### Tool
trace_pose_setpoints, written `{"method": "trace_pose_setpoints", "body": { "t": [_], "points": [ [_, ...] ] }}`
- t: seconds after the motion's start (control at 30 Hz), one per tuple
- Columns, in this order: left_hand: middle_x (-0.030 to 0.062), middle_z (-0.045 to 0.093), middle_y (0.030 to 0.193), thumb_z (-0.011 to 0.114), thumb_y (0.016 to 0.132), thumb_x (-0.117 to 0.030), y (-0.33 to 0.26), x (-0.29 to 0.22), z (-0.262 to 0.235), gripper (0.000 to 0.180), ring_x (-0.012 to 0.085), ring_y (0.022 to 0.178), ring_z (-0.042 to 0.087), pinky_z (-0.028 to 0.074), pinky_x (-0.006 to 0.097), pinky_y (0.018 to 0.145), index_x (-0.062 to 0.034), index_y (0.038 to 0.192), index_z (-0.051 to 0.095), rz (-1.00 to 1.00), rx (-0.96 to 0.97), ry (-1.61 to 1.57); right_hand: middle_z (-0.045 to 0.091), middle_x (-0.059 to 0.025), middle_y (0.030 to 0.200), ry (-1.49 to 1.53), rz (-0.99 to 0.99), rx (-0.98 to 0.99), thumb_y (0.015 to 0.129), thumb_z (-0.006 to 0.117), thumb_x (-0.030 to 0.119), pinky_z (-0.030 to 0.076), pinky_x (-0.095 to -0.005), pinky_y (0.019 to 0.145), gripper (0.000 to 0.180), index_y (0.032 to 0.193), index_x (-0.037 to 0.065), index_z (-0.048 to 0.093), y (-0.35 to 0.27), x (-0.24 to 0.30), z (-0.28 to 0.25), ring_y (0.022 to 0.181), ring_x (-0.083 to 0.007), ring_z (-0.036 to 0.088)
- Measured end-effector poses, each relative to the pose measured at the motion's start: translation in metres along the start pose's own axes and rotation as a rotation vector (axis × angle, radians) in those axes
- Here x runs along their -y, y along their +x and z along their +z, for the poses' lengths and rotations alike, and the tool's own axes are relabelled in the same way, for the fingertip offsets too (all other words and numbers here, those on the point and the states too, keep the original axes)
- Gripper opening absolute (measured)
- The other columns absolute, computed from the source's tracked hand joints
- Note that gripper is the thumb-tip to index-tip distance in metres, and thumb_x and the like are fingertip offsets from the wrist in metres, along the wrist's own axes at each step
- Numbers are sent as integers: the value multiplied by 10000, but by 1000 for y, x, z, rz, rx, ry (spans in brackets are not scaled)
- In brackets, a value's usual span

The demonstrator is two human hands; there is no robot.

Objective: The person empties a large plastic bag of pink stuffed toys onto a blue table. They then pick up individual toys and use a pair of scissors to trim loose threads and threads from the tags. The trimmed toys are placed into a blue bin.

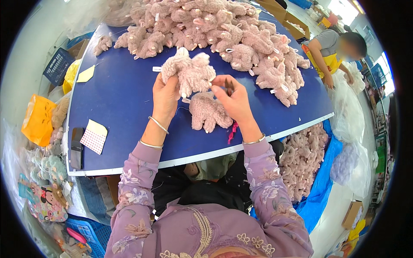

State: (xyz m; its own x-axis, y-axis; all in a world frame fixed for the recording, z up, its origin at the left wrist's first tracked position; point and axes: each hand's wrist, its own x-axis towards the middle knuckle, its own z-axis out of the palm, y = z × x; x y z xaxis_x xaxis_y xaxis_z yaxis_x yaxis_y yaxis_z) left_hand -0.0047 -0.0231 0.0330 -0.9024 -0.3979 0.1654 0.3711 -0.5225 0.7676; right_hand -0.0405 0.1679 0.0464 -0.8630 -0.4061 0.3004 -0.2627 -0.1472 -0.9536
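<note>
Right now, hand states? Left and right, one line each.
Left hand: closed on a pink plush toy, lifted above the blue table.
Right hand: pinching a small dark tool beside the toy.

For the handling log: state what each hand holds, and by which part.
Left hand grips a pink plush toy by its lower body. Right hand pinches a small dark tool; which part, unclear.

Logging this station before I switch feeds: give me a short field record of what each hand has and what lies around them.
left hand: holds a pink plush toy up off the table
right hand: pinches a small dark tool beside the held toy
under hands: second plush toy lying on the blue table
far side: plush pile
left edge: phone, sticker sheet
</note>
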Motion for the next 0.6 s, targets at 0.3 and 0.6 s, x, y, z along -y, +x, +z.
{"method": "trace_pose_setpoints", "body": {
  "t": [0.3, 0.6],
  "points": [
    [115, 626, 1092, 504, 904, 4, -5, 11, 4, 269, 174, 948, 640, 532, 291, 806, 20, 1172, 513, -60, 8, 80, 587, 21, 901, -103, -51, 91, 820, 676, 49, 366, -178, 600, 220, 1023, 13, 599, -4, 9, 3, 663, -6, 437],
    [88, 648, 1040, 564, 853, -15, -6, 18, 3, 291, 137, 912, 623, 510, 259, 771, 18, 1142, 553, 105, -60, 397, 450, 78, 713, -107, 52, 73, 787, 707, 132, 322, -200, 551, 202, 790, 69, 515, 1, 6, 7, 639, -16, 369]
  ]
}}
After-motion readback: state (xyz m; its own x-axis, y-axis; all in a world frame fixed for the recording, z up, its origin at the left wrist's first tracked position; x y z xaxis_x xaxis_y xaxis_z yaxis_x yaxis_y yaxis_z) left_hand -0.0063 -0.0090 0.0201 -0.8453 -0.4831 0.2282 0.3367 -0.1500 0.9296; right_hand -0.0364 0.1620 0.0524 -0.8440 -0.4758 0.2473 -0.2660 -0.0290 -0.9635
